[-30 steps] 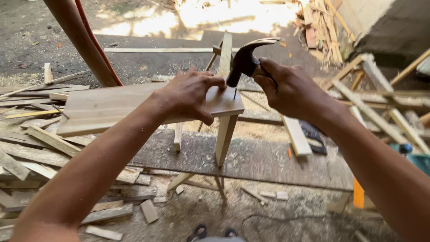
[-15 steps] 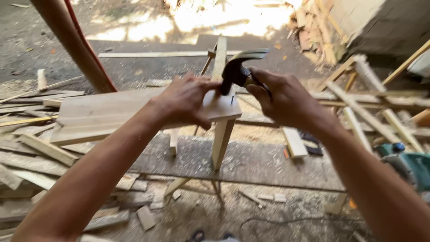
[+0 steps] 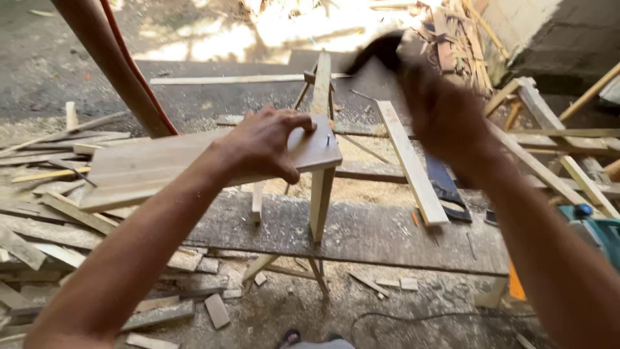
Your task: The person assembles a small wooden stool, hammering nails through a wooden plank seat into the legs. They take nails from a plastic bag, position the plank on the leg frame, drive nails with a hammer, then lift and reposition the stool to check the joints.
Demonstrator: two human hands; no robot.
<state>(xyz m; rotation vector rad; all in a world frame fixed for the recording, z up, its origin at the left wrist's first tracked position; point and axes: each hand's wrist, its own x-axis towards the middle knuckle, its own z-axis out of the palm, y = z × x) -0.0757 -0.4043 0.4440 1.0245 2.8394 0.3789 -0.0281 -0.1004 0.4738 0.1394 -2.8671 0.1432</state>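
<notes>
My left hand [image 3: 268,145] presses flat on the right end of a pale wooden board [image 3: 155,168] that rests on a thin upright wooden frame [image 3: 321,194]. A nail [image 3: 327,139] stands in the board near its right edge, just right of my fingers. My right hand [image 3: 445,113] is raised above and right of the board, blurred by motion. It grips a dark-headed hammer [image 3: 378,52], whose head is up and to the left of the hand.
A grey plank [image 3: 361,236] with sawdust lies under the frame. Offcuts and slats [image 3: 58,220] pile up at left. A hand saw [image 3: 445,187] and a loose slat [image 3: 410,161] lie at right, a teal power tool [image 3: 597,229] at far right. A reddish pole [image 3: 113,64] leans upper left.
The hammer head was down at the board's right end beside my left fingers. It has since swung up and to the right with my right hand. My left hand stays on the board.
</notes>
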